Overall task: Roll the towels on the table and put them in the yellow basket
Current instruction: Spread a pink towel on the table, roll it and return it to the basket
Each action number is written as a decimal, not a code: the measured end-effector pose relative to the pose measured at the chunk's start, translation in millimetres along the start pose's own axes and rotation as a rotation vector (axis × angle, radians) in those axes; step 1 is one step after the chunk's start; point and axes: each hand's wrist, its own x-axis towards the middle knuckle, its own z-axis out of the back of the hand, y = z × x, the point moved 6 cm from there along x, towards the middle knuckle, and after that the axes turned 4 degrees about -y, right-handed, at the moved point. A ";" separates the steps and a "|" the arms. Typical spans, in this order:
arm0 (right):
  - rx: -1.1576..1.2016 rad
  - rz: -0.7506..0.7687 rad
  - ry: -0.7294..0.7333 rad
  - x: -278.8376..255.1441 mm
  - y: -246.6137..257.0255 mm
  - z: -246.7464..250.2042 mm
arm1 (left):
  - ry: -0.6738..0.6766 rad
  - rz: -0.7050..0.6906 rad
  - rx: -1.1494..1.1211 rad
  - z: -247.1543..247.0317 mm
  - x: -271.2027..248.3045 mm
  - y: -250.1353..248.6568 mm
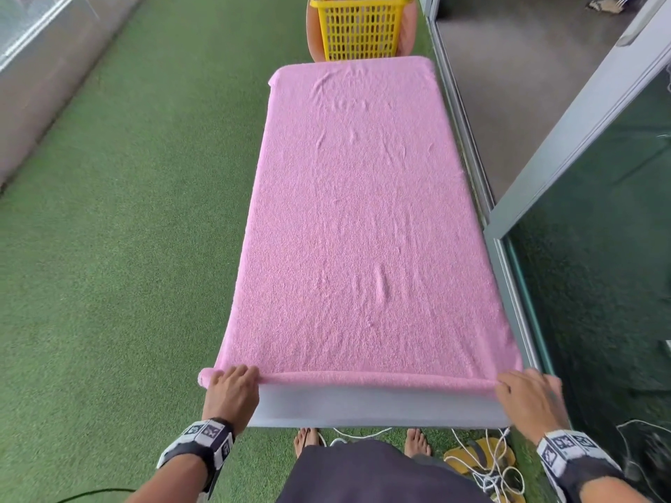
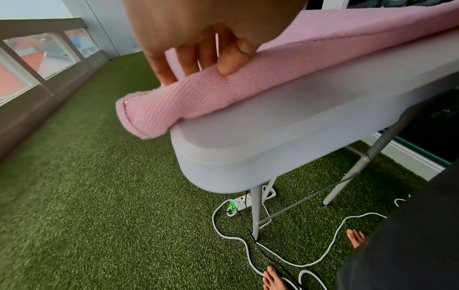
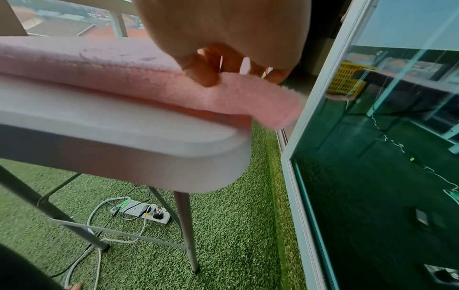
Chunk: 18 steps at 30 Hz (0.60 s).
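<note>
Fingers (image 2: 191, 62) of the left hand (image 1: 232, 388) curl over the near left end of a thin rolled hem of one pink terry towel (image 1: 366, 226), with the thumb pressed into the roll's front, so this hand grips the roll. Fingers (image 3: 203, 76) of the right hand (image 1: 528, 397) pinch the roll's far right end the same way, thumb in front and the rest bent over the top. Both hands lie palm down at the towel's near corners, wrists level with the edge, each forearm wearing one black band with printed markers. The roll runs straight between the two hands along the near edge of one white plastic folding table (image 1: 377, 408); both ends overhang the table's corners. Beyond the roll the towel lies spread flat, covering the table up to its far end. One yellow slatted plastic basket (image 1: 359, 30) stands just past that far end. Green artificial turf (image 1: 127, 230) lies below, with a white power strip (image 2: 250, 200) and loose cords under the table.
</note>
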 end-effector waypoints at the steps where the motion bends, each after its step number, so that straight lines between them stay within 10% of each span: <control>1: -0.017 -0.007 0.010 1.1 0.4 -0.9 | 0.050 0.010 0.049 -1.4 1.5 1.1; 18: 0.110 0.041 -0.099 -7.4 4.0 -7.9 | -0.115 0.002 -0.157 -7.1 5.4 9.6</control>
